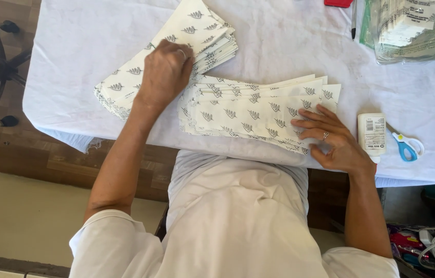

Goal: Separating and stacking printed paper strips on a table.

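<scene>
Right hand fingers flat on fanned paper bags, left hand atop stack

A clear plastic bag lies at the far right corner of the white-covered table, greenish in tint and holding a stack of white printed sheets. Nearer the table's front edge on the right stands a small white glue bottle lying flat, with a white label bearing dark print and a barcode. It lies just beside blue-handled scissors. No signs or screens show.
</scene>
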